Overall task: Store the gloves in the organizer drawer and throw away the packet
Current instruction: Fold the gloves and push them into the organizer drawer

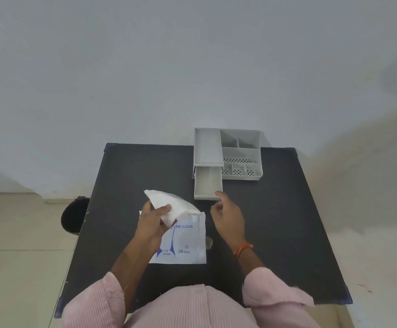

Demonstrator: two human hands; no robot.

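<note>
Views: one, head-worn, ours | Position: above near edge of black table (287, 221) | Facing: forward and down, towards grey wall (192, 67) | Range: close, wide-angle | Overlap: no second view

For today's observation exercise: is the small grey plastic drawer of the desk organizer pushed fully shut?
No: the grey plastic drawer stands pulled out and empty toward the person, with the right hand at its front corner.

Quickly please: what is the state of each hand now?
Left hand: closed, holding the stack of gloves.
Right hand: open, empty, fingertip at the open drawer front.
</note>
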